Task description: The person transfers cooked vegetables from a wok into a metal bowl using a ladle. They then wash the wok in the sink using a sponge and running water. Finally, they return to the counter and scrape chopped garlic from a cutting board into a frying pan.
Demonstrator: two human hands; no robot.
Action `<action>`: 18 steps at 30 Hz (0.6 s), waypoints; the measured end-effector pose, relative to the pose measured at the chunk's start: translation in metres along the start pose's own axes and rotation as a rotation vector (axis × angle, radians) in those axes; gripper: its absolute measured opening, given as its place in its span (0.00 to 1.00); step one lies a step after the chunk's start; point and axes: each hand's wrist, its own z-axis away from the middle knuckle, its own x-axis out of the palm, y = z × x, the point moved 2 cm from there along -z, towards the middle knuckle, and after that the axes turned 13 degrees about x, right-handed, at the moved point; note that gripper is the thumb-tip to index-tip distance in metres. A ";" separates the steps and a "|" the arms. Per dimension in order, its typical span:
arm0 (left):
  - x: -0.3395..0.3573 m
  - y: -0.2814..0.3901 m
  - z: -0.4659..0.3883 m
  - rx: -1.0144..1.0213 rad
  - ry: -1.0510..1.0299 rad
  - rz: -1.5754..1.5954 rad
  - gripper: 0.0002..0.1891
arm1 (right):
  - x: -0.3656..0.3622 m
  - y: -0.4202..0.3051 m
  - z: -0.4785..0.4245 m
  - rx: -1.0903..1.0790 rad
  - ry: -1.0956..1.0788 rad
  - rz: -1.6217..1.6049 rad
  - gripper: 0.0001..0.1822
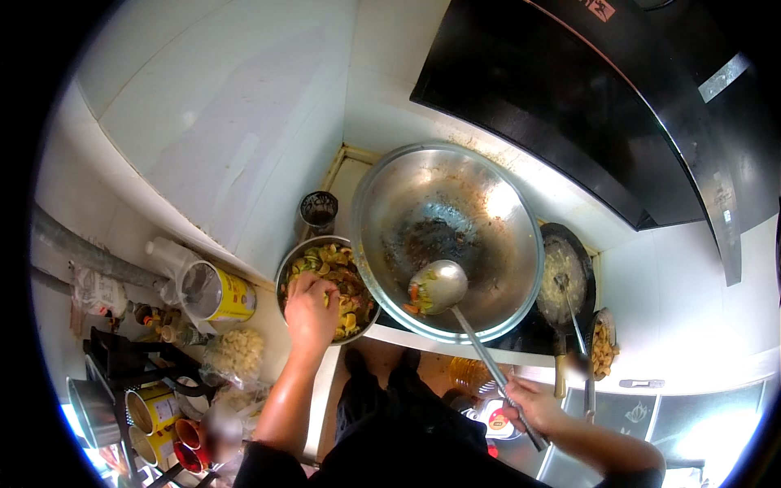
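Note:
My right hand (pixel 529 407) grips the long handle of a metal ladle (pixel 448 282). The ladle's bowl rests low inside a large metal wok (pixel 396 207), with a few green and orange vegetable pieces at its edge. Dark burnt residue coats the wok's bottom. On the left, a round metal basin (pixel 281 274) is filled with cooked food in yellow, green and brown pieces (pixel 349 323). My left hand (pixel 312 308) reaches over this food with its fingers bent; their tips are partly hidden, so whether they hold anything is unclear.
A dark frying pan (pixel 562 274) with pale contents and a spatula sits right of the wok, near a dish of brown chunks (pixel 603 351). A dark cup (pixel 318 208) stands behind the basin. Left are a yellow can (pixel 235 296) and a bag (pixel 235 351). The range hood (pixel 549 104) hangs above.

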 end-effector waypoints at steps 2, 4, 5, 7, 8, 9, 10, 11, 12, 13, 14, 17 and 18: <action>-0.006 -0.010 0.013 -0.031 0.046 0.036 0.05 | 0.015 -0.007 0.022 -0.007 -0.131 0.009 0.26; -0.017 -0.011 0.027 -0.073 0.088 0.049 0.07 | 0.030 -0.022 0.046 -0.052 -0.189 -0.034 0.21; -0.018 -0.014 0.035 -0.091 0.110 0.044 0.06 | 0.036 -0.029 0.054 -0.074 -0.217 -0.058 0.20; -0.021 -0.023 0.047 -0.119 0.155 0.041 0.05 | 0.047 -0.032 0.058 -0.122 -0.244 -0.042 0.21; -0.024 -0.027 0.050 -0.160 0.154 0.057 0.05 | 0.052 -0.030 0.056 -0.159 -0.270 -0.032 0.21; -0.028 -0.030 0.052 -0.198 0.153 0.072 0.04 | 0.058 -0.030 0.055 -0.198 -0.297 -0.024 0.22; -0.031 -0.033 0.053 -0.238 0.153 0.086 0.04 | 0.063 -0.034 0.054 -0.201 -0.263 0.090 0.25; -0.032 -0.035 0.053 -0.229 0.165 0.091 0.03 | 0.069 -0.035 0.048 -0.293 -0.224 0.228 0.28; -0.033 -0.036 0.054 -0.225 0.181 0.095 0.03 | 0.076 -0.031 0.037 -0.362 -0.172 0.271 0.29; -0.036 -0.036 0.055 -0.220 0.199 0.092 0.03 | 0.080 -0.025 0.021 -0.435 -0.126 0.314 0.30; -0.039 -0.031 0.051 -0.191 0.202 0.076 0.03 | 0.082 -0.018 0.006 -0.494 -0.108 0.349 0.30; -0.046 -0.011 0.031 0.047 0.226 0.022 0.10 | 0.086 -0.012 -0.019 -0.555 -0.084 0.412 0.30; -0.048 -0.008 0.026 0.122 0.187 0.009 0.12 | 0.088 -0.015 -0.017 -0.505 -0.092 0.414 0.30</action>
